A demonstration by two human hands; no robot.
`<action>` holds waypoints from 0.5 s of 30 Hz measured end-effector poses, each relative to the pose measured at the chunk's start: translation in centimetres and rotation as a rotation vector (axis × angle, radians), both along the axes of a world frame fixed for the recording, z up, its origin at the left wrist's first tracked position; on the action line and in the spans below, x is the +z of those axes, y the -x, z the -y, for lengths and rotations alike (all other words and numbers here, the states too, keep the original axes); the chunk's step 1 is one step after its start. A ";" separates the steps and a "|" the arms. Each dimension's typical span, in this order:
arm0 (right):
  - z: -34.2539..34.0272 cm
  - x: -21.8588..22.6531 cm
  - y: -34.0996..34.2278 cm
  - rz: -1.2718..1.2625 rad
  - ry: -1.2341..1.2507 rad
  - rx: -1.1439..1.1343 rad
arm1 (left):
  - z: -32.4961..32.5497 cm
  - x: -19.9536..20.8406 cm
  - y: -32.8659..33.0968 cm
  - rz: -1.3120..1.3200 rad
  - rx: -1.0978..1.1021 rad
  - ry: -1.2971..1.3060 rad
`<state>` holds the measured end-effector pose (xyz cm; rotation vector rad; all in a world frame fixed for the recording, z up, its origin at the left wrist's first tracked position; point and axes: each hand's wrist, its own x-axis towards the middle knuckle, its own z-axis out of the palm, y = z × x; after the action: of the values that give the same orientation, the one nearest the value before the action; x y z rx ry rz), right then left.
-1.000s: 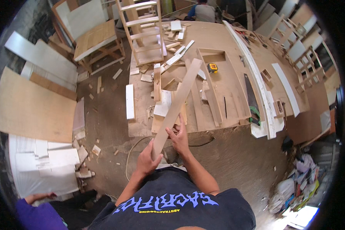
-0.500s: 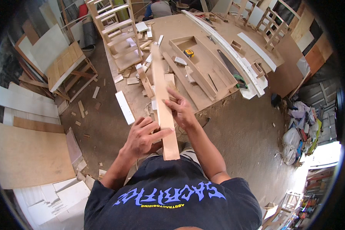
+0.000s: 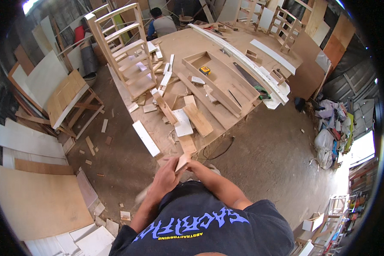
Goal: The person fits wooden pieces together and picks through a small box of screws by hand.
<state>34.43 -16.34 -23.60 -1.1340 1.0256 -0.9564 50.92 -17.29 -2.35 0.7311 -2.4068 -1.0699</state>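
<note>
Close to my body, at the near edge of the workbench, I hold a wooden board (image 3: 182, 164), tilted so that it looks short from here. My left hand (image 3: 167, 174) is closed round its left side. My right hand (image 3: 193, 165) grips it from the right, its fingers mostly hidden behind the wood. Just beyond the hands lie a white block (image 3: 183, 122), a bare wooden block (image 3: 198, 120) and a narrow wooden strip (image 3: 164, 106). A long white piece (image 3: 146, 138) rests at the bench's left edge.
On the workbench (image 3: 217, 37) stand a wooden chair frame (image 3: 134, 68) and a shallow wooden tray-like frame (image 3: 187, 64) with a yellow tape measure (image 3: 205, 70). A handsaw (image 3: 249, 79) lies to its right. A person (image 3: 161, 24) sits beyond the bench. Offcuts (image 3: 89, 145) litter the floor at left.
The board has swung from lying lengthwise before me to a steeply tilted, foreshortened pose. Both hands have drawn closer together and nearer my body. My view has tipped up, showing more beyond the bench.
</note>
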 end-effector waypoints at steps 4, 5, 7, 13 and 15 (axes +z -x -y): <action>1.4 -0.1 6.9 -0.232 -0.252 -0.573 | -1.0 -2.7 -1.4 -0.056 0.188 -0.310; 1.3 0.3 8.5 -0.307 -0.216 -0.763 | -0.8 -3.4 -1.5 -0.071 0.185 -0.268; 2.1 4.0 9.6 -0.737 -0.002 -0.920 | -0.1 -4.3 -1.9 -0.081 0.220 -0.174; 6.5 1.4 16.1 -1.299 -0.258 -0.583 | 2.6 -2.3 1.4 -0.071 0.255 -0.095; 7.8 0.6 17.5 -1.245 -0.296 -0.543 | 3.3 -1.0 2.6 -0.047 0.238 -0.108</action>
<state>16.92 -24.16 -22.98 -1.1875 2.4771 -0.3688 48.34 -20.61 -3.39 0.9897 -2.1708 -1.1111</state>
